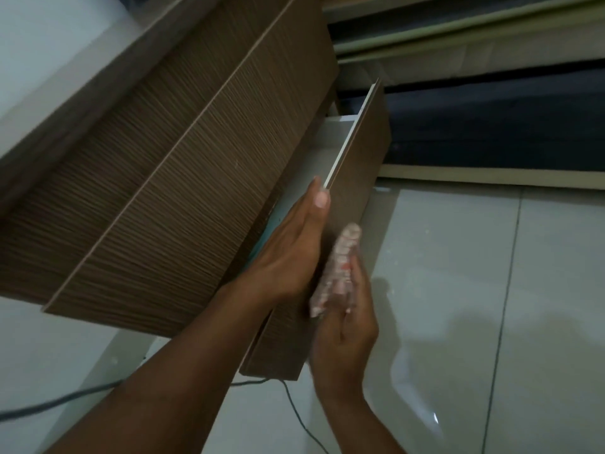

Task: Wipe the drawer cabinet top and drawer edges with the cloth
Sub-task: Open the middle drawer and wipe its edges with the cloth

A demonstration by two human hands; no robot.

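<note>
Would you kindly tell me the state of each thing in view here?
bottom drawer: pulled open.
upper drawers: closed.
cloth: bunched, against the bottom drawer's front.
left hand: flat, fingers straight, along that front's top edge.
right hand: holds the cloth.
cable: lying on the floor.

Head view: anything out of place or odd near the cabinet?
Minor only: a black cable trails loose across the floor tiles under the open bottom drawer, and pale specks dot the tiles beside it. No damage or spill shows.
</note>
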